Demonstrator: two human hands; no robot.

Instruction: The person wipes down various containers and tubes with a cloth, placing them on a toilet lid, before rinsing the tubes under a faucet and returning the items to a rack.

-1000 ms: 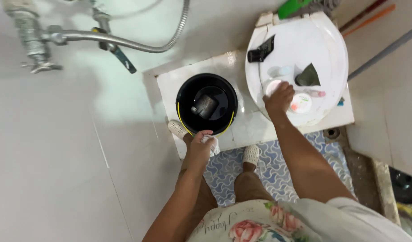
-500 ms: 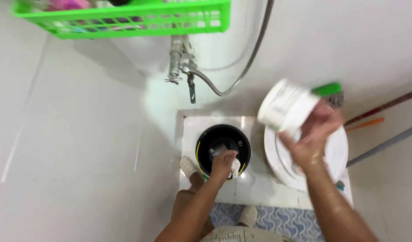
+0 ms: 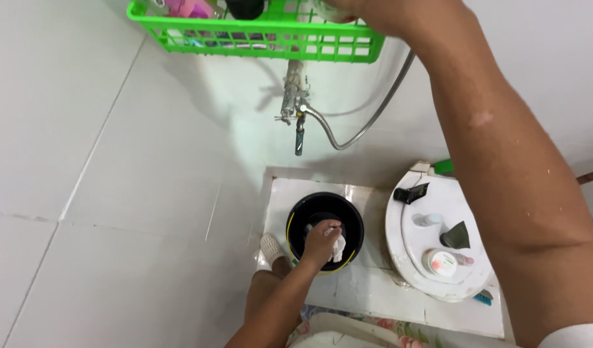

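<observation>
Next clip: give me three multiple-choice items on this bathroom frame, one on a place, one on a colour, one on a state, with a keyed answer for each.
1. Where is the left hand?
A. On the tap
B. Over the black bucket
C. On the toilet lid

2. What colour is the wall basket?
A. Green
B. Blue
C. Red

3. How does the toilet lid stand?
A. Raised
B. Missing
C. Down, with small items on it

Answers:
1 B, the hand holds a white cloth above the bucket's mouth.
2 A, its grid is bright green.
3 C, the lid lies flat and containers rest on top.

The right hand reaches up at the basket.
</observation>
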